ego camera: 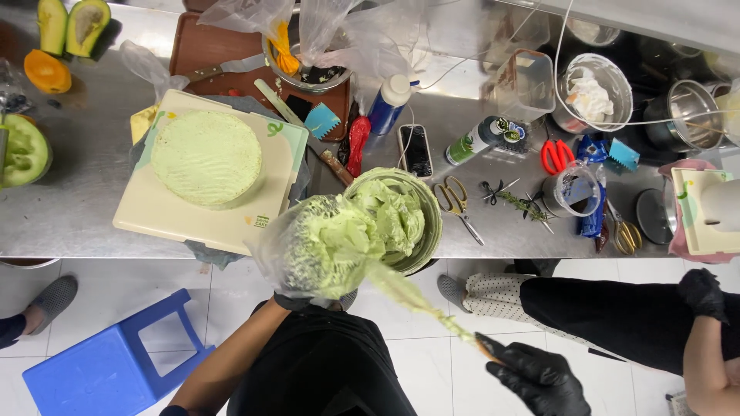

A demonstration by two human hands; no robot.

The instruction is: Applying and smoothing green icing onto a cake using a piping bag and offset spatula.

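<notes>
- Below the worktop point(92, 208) edge, at 6 o'clock, the left hand point(304, 300) grips the piping bag point(327, 246) of green cream.
- The right hand point(539, 377), at 5 o'clock, has its fingers clenched on the spatula point(420, 304).
- The bag is touching the metal bowl point(420, 223).

Cake-making kitchen: steel tabletop point(85, 208) crowded with a green sponge layer point(206, 158) on a board, bowl of green cream point(401, 212), scrapers, scissors point(555, 156), cut fruit; white tiled floor point(231, 285) below.
</notes>
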